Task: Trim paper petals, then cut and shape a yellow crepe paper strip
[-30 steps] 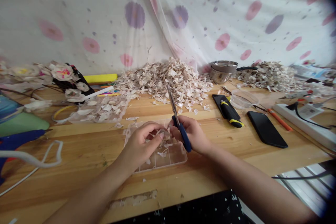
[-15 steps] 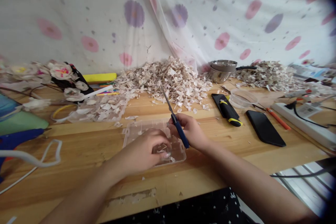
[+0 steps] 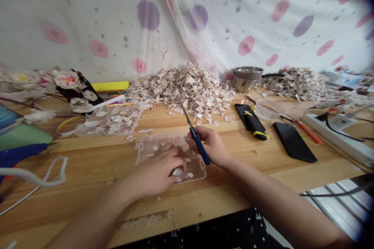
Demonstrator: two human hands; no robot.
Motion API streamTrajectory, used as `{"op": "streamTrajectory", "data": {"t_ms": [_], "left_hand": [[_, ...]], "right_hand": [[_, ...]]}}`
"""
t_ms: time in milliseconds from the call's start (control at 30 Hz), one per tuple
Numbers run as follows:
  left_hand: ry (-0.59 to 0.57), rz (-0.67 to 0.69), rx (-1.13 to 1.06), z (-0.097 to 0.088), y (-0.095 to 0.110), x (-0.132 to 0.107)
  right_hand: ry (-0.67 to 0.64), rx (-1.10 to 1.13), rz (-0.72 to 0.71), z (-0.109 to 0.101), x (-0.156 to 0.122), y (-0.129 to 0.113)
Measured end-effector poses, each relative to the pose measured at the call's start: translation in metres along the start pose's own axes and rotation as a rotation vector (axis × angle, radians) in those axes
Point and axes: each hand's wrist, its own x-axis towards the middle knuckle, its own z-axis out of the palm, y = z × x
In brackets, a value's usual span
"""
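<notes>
My right hand (image 3: 210,147) is closed around the blue handles of a pair of scissors (image 3: 193,132), whose blades point up and away toward a big heap of pale flakes (image 3: 187,87). My left hand (image 3: 159,171) reaches into a clear plastic compartment box (image 3: 149,148) on the wooden table (image 3: 87,179), fingers curled on a small white piece (image 3: 177,172) in the box's near right cell. Small pale scraps lie scattered in the box.
Left: artificial flowers (image 3: 68,81), a clear tray of petals (image 3: 112,120), a blue glue gun (image 3: 20,155) with white cable. Right: a yellow-black tool (image 3: 253,126), a black phone (image 3: 293,142), a clear bowl (image 3: 270,109), steel bowls (image 3: 247,77), a second flake heap (image 3: 296,81), a power strip (image 3: 341,138).
My left hand has moved from beside the scissors down into the near right part of the box and closed on a white piece. The scissor blades tilted slightly left.
</notes>
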Motion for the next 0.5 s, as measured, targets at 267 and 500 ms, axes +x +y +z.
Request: {"op": "streamTrajectory", "data": {"t_ms": [267, 500], "left_hand": [[0.021, -0.008, -0.021, 0.0017, -0.0014, 0.0029], [0.085, -0.173, -0.292, 0.0014, 0.0023, 0.0049]], "right_hand": [[-0.016, 0.035, 0.016, 0.0003, -0.0006, -0.0001], [-0.013, 0.060, 0.001, 0.0001, 0.0000, 0.0007]]}}
